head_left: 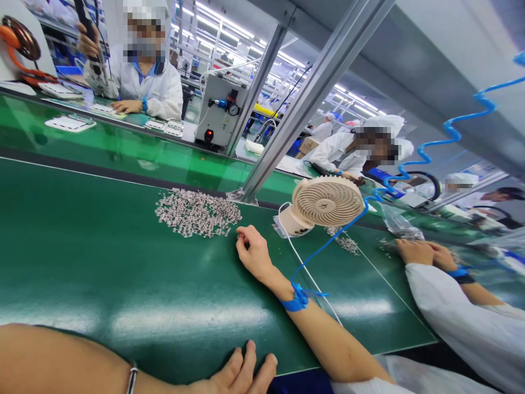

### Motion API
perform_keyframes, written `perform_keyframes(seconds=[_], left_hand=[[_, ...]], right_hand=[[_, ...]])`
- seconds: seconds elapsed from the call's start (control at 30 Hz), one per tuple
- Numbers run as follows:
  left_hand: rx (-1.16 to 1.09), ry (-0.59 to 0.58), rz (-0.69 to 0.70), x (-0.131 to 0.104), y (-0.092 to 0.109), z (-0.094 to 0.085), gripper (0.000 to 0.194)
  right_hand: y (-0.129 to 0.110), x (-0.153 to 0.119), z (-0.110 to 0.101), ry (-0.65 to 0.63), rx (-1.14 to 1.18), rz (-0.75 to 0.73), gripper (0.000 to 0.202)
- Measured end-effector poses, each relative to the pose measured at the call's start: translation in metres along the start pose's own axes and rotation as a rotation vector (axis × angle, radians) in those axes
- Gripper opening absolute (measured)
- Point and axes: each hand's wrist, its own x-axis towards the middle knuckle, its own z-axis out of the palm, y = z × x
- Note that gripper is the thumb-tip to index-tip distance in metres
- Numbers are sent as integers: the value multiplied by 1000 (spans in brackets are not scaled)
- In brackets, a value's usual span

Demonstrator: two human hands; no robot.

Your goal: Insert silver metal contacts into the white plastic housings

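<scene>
My left hand [241, 375] lies low in the picture near the table's front edge, its visible fingers apart and holding nothing I can see. A metal-looking bracelet circles that wrist. Just right of a heap of small silvery metal parts [199, 212], my right hand [255, 256] has its fingers curled into a pinch. Whatever those fingertips hold, if anything, is too small to make out. Around the right wrist sits a blue wrist strap [297, 298] joined to a coiled blue cord [447, 128]. Both hands are over the green tabletop [90, 246].
A beige fan [326, 202] stands right of my right hand, its white cable crossing the table. Behind it is a smaller heap of parts [346, 241]. A co-worker's hands [424, 253] work at the right beside a clear plastic bag [400, 223]. A metal post [287, 120] rises behind.
</scene>
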Motion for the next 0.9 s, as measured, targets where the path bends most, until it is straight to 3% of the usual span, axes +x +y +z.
perform_keyframes(seconds=[0.9], left_hand=[[35,18,46,-2,-5,2,32]], right_hand=[[-5,3,-2,-46,63,-5,16]])
